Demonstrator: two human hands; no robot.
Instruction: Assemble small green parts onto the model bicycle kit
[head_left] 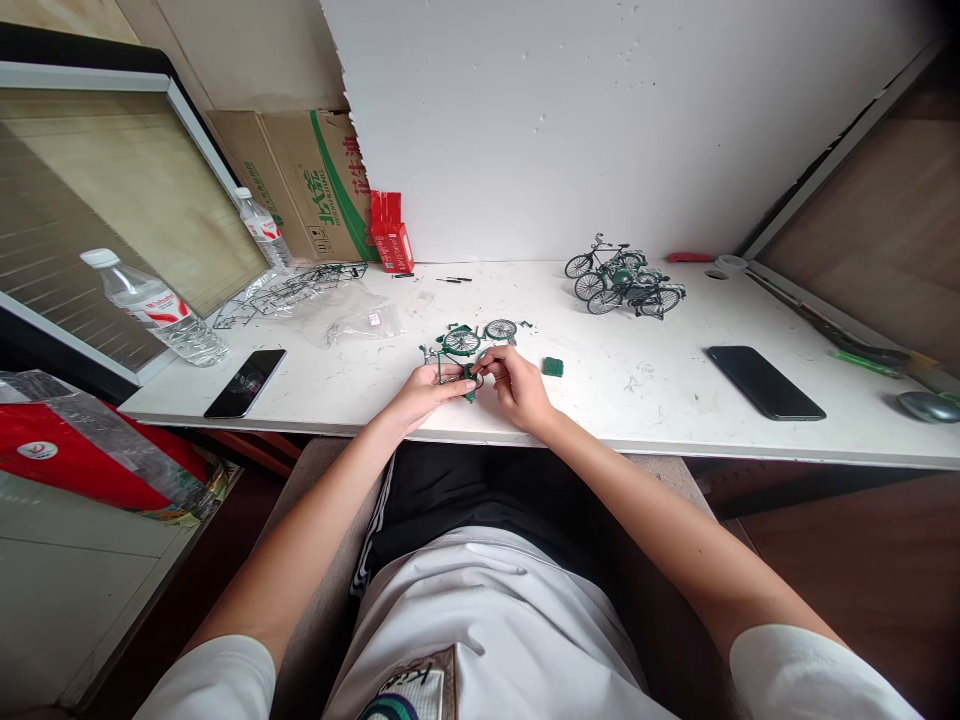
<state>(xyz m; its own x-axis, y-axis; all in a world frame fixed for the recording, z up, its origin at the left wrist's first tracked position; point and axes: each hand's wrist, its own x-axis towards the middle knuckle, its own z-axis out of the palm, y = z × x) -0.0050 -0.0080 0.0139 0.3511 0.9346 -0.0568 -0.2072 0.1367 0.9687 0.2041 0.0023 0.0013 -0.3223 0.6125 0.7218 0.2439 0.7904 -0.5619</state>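
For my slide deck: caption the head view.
Left hand holds a green model part, right hand at it; assembled model bicycles stand farther back.

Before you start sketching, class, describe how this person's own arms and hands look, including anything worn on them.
The left sleeve and right sleeve are white and short. Below them, the left forearm and right forearm are uncovered. The left hand and right hand wear no gloves. No watch or bracelet shows.

Cardboard box [289, 190], upper left of frame, bears green 北大荒 and red 花生油; shirt patch [427, 694], bottom centre, apparently "Kin", remainder unclear.
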